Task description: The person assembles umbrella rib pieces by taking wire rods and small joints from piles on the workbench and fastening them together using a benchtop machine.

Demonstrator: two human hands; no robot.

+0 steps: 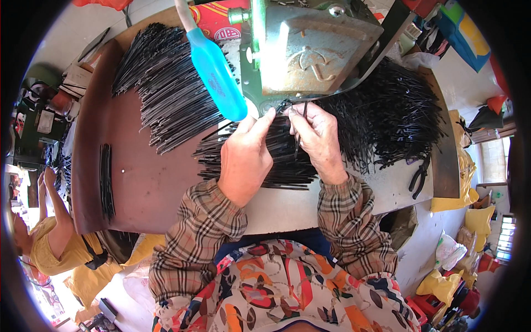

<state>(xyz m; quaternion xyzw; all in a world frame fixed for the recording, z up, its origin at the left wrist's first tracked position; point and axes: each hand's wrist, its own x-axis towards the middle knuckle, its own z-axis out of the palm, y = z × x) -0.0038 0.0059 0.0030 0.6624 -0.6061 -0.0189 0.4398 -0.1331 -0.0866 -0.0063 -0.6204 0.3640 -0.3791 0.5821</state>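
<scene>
Brown tabletop [138, 182], yellow sacks [480, 221] nearby; right hand [318, 133] pinches black strip [305, 109], left hand [246, 152] seemingly dark piece [284, 104].

small darker lettering [215, 83] on the bright blue lamp [225, 95], too small to read, a pale round character-like emblem [227, 34] on the red sheet [213, 17], a raised umbrella-like mark [314, 63] on the metal machine housing [343, 41]

machine [318, 58] — top cut off | black piece [284, 105] — shape indistinct
</scene>
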